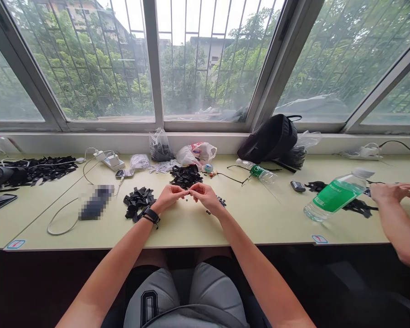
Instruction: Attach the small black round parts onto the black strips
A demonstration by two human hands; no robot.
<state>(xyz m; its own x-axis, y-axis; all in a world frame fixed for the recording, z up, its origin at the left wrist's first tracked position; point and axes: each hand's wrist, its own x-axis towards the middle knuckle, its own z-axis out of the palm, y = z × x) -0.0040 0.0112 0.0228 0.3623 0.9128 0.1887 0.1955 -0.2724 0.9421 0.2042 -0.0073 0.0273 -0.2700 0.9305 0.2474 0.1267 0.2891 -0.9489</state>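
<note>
My left hand [171,196] and my right hand [204,194] meet over the table, fingertips pinched close together. Whatever they hold between them is too small to make out. Just behind the fingers lies a heap of black strips [186,174]. A second pile of black strips [138,200] sits left of my left wrist, which wears a dark watch [151,214]. Small dark rings [221,201] are scattered beside my right wrist, partly hidden by it.
A large water bottle [338,196] stands tilted in view at right, near a co-worker's hands [389,192]. A phone [97,202] with a cable lies left. Along the back are a power strip [109,159], plastic bags [196,154], glasses [242,181], a lying bottle [258,171] and a black bag [269,139].
</note>
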